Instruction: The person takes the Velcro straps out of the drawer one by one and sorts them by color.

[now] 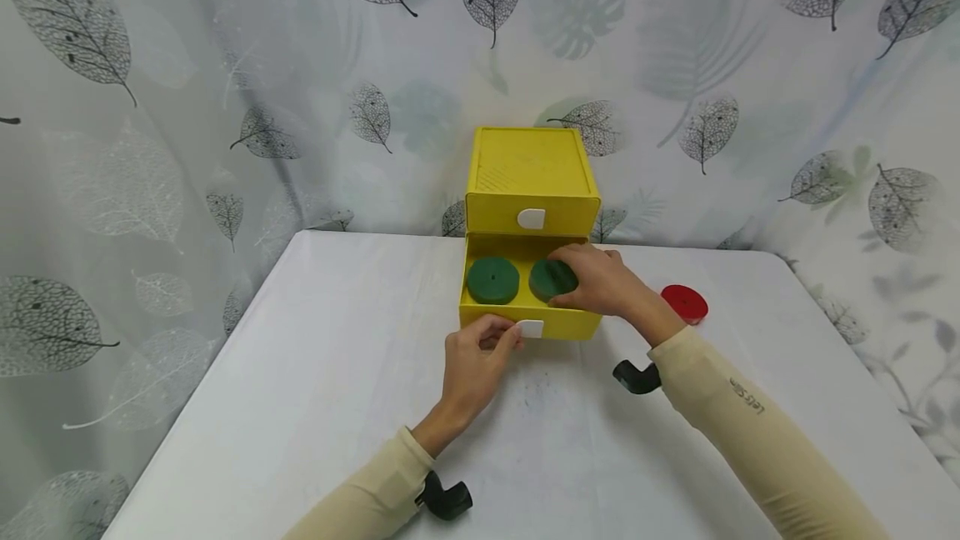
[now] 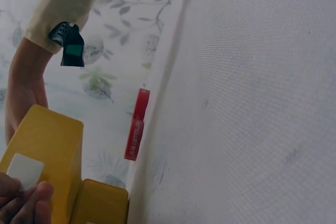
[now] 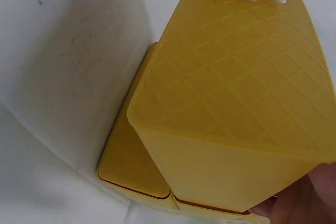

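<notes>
A yellow two-drawer box (image 1: 534,161) stands at the back of the table, its lower drawer (image 1: 480,314) pulled out. Two green discs lie in that drawer: the left green disc (image 1: 492,280) and the right green disc (image 1: 549,282). My right hand (image 1: 600,280) reaches over the drawer's right side and grips the right disc, covering part of it. At the drawer front my left hand (image 1: 474,361) pinches the white handle (image 1: 531,328). The left wrist view shows those fingers (image 2: 31,203) at the handle. In the right wrist view the patterned drawer front (image 3: 236,72) hides the discs.
A red disc (image 1: 684,304) lies on the white table (image 1: 360,357) right of the box, near the right forearm. The upper drawer (image 1: 495,213) is closed. A leaf-patterned curtain (image 1: 300,90) hangs behind the table. Black camera mounts (image 1: 447,500) stick out from the sleeves.
</notes>
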